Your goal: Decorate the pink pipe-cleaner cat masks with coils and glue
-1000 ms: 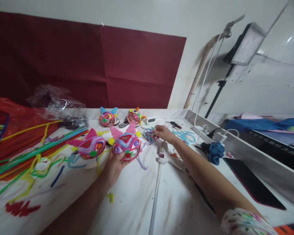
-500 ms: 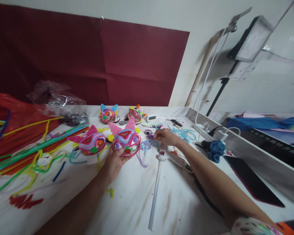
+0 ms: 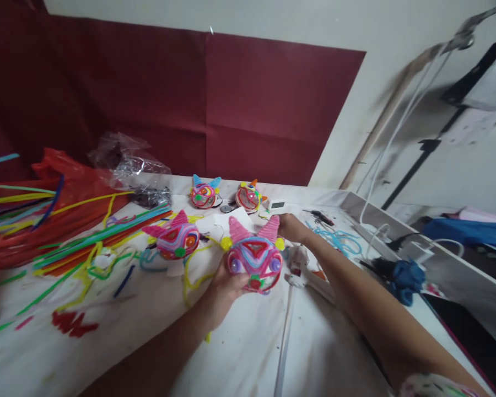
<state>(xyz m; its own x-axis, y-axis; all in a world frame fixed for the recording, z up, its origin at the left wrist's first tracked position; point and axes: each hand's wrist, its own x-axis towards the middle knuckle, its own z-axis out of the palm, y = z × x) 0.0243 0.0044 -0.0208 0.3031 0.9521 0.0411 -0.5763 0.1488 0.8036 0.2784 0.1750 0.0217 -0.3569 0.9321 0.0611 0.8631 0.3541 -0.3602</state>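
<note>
Pink-eared animal head (image 3: pixel 254 252): in the person's left hand, near the middle of the view, front toward the camera, ears up.
Fittings in place: two pink ears, a yellow ball beside each, purple eyes, a nose of green and red, striped rows on the forehead.
State of work: judged well advanced, its front features all attached; pale patches beside the nose carry no rows, and whether they count as unfinished cannot be told. Back not visible.
Left hand (image 3: pixel 224 291): grip closed on the head's lower edge, thumb at the front.
Right hand (image 3: pixel 294 227): just beyond one ear, fingers partly hidden; cannot tell whether the grip holds anything.
White tool (image 3: pixel 297 274): on the tabletop (image 3: pixel 240 353), near the right forearm, pale rod (image 3: pixel 286 331) running toward the camera.
Second pink-eared head (image 3: pixel 174 240): left of the held one, similarly striped, ears on.
Blue-eared head (image 3: pixel 203 196) and orange-eared head (image 3: pixel 248 197): at the back, apart, features fitted.
Small white display (image 3: pixel 277 205): beside the orange-eared head.
Light blue strands (image 3: pixel 342 241): loose, beyond the right forearm.
Fuzzy sticks (image 3: pixel 103 238): heaped at left, many colours.
Red bag (image 3: pixel 72 165): behind them.
</note>
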